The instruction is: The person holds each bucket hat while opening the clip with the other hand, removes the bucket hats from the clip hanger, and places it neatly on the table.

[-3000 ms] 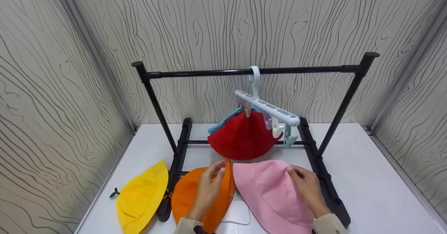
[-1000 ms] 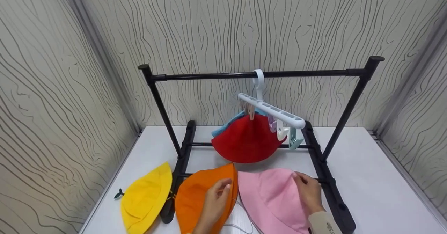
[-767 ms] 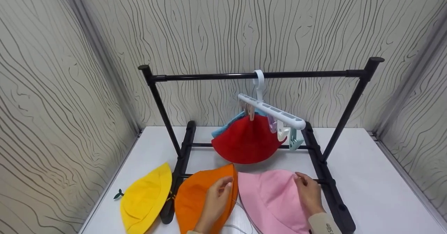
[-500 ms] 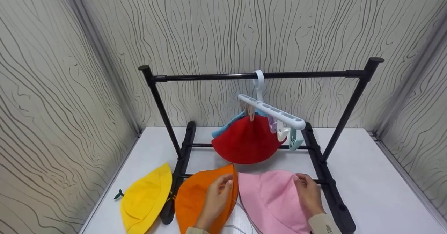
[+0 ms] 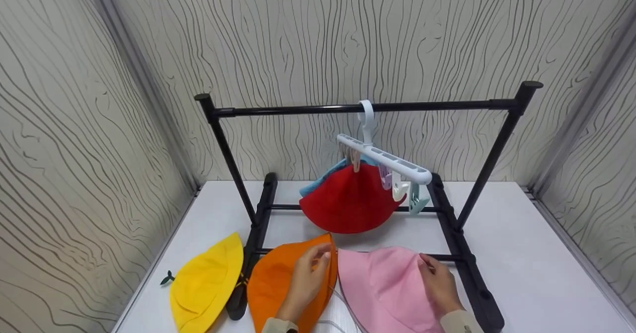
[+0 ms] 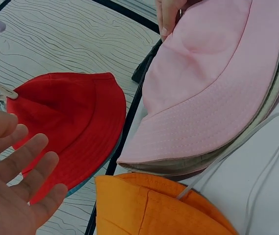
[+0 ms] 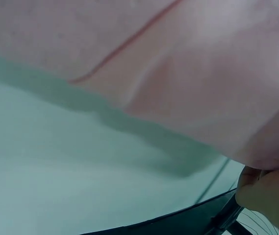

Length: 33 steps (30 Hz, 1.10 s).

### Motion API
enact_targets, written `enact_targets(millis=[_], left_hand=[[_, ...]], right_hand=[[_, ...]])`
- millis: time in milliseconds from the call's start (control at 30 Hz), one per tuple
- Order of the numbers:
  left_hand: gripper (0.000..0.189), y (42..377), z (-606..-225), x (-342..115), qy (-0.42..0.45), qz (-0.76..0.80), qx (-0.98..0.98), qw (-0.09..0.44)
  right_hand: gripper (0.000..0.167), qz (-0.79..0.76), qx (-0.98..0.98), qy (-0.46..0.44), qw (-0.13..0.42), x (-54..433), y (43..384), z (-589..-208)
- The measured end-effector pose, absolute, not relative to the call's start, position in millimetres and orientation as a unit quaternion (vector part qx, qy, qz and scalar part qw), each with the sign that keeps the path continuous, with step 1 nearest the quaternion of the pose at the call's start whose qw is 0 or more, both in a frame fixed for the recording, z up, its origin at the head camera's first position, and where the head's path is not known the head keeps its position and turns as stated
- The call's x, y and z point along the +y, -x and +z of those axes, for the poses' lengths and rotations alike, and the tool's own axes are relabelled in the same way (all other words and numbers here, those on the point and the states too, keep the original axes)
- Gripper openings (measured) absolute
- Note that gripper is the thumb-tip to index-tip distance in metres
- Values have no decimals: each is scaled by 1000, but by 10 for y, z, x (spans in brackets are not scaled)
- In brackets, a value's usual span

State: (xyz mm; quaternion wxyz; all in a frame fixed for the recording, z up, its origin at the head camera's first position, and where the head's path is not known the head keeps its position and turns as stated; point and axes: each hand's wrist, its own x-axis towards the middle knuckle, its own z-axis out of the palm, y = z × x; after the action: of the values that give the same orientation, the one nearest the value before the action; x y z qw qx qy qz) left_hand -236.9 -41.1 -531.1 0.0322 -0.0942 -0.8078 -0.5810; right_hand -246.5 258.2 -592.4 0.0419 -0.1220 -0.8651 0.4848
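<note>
My right hand (image 5: 439,283) pinches the crown of a pink bucket hat (image 5: 382,288), folded flat, at the front right. The right wrist view shows its fingertips at the edge of the pink fabric (image 7: 217,83). My left hand (image 5: 305,278) hovers over an orange bucket hat (image 5: 271,278) beside it. In the left wrist view, the left fingers (image 6: 38,169) are loosely spread and hold nothing. A thin white cord (image 6: 271,142) trails from the orange hat past the pink brim. A red bucket hat (image 5: 350,199) hangs behind, overlapping a light blue one (image 5: 318,185).
A black rack (image 5: 298,109) stands on the white table (image 5: 536,253). From its bar hangs a white clip hanger (image 5: 392,159), whose near pegs include a white peg (image 5: 399,188) and a green peg (image 5: 417,201). A yellow bucket hat (image 5: 206,283) with a leaf tip lies at left.
The right hand has drawn the pink hat slightly toward me. My left fingertips, at the orange hat's upper tip three seconds ago, are now a little lower. The view has shifted slightly.
</note>
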Motion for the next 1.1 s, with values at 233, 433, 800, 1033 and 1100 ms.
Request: enact_targets(millis=[233, 433, 800, 1033, 1100], left_hand=[[32, 2418, -5351, -423, 90, -574, -813, 29], [34, 2459, -5394, -429, 94, -570, -816, 30], [31, 2491, -5387, -450, 99, -557, -823, 42], [31, 2516, -5342, -452, 99, -561, -821, 40], [31, 2524, -5331, -445, 99, -559, -822, 41]], right_hand=[[42, 472, -874, 108, 38, 2598, 2426, -5971], [42, 464, -879, 100, 44, 2610, 2406, -6000], [38, 454, -882, 112, 53, 2669, 2434, -5968], [37, 455, -879, 119, 75, 2715, 2453, -5875], [36, 456, -878, 117, 88, 2717, 2468, -5836]])
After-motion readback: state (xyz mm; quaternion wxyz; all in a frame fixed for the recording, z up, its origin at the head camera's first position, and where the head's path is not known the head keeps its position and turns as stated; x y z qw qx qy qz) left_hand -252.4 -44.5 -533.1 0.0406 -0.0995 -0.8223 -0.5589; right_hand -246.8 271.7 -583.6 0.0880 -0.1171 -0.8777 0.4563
